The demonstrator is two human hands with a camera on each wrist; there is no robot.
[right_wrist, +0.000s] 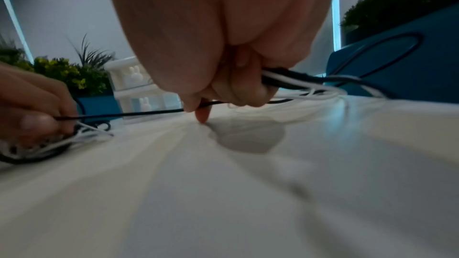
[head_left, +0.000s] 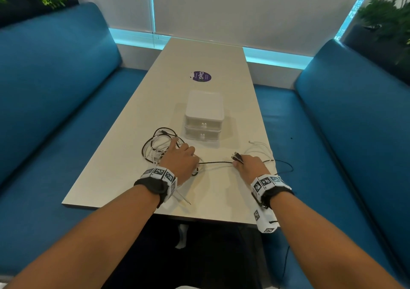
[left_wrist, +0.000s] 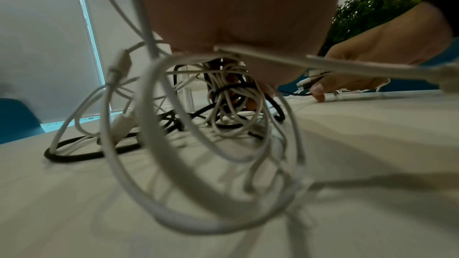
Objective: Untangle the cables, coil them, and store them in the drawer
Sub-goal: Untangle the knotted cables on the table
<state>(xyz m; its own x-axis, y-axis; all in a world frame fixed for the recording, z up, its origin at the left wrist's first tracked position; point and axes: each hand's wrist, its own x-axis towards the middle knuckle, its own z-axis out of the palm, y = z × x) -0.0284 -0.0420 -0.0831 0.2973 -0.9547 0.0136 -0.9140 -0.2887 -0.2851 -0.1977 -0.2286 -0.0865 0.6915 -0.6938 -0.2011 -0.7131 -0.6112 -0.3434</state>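
Note:
A tangle of white and black cables (head_left: 158,147) lies on the table (head_left: 219,191) in front of a small white two-drawer unit (head_left: 204,115), both drawers closed. My left hand (head_left: 180,158) rests on the tangle's right side, index finger stretched over it; in the right wrist view the left hand (right_wrist: 32,113) pinches a black cable (right_wrist: 139,114). That black cable (head_left: 216,162) runs taut to my right hand (head_left: 249,165), which grips a bundle of cable ends (head_left: 237,156). The tangle (left_wrist: 223,109) loops close under my left palm. The right hand (right_wrist: 238,89) clasps black and white strands.
Loose white cable (head_left: 261,148) trails behind the right hand, and a black strand (head_left: 286,166) hangs over the table's right edge. A purple sticker (head_left: 200,76) lies beyond the drawer unit. Blue benches (head_left: 55,111) flank the table; plants (head_left: 386,17) stand behind them.

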